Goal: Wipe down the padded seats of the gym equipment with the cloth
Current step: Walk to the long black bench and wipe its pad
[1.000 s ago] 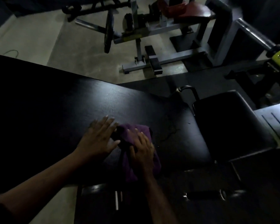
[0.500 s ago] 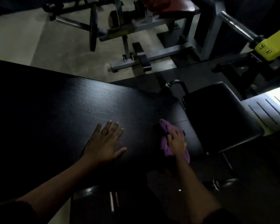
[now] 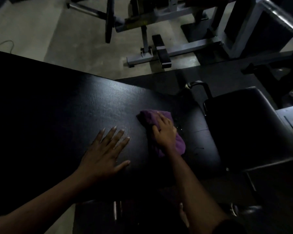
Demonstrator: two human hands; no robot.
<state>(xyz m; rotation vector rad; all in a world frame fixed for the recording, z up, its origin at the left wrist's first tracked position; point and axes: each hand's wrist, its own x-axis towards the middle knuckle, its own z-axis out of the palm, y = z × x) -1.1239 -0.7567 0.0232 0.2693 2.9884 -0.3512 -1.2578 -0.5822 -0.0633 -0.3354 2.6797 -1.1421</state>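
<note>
Black textured upholstery of the long bench pad fills the near and left field. Its near edge runs just above a dark frame with a bright metal post, between my forearms. My left hand lies flat on the pad close to that edge, palm down, fingers straight and spread, thumb out to the right. Just to its right, not touching it, my right hand sits on the purple cloth. Its fingers are curled over the bunched fabric, the thumb is tucked into a fold, and the hand presses the cloth against the pad. Fabric shows beyond the fingertips and beside the wrist.

The cloth lies near the pad's right end, and a strip of upholstery marked by a thin crack line shows between the two. Leftward from my left hand the pad stretches wide into shadow. Across a narrow gap at the right sits a separate square seat pad, with a curved metal handle at the gap's far end. A pale ribbed plate lies to the right of that seat.

The bench pad's far edge slants downward from left to right. Beyond it lie concrete floor and a dark mat. Farther off stand a grey machine frame and a weight plate on a bar.
</note>
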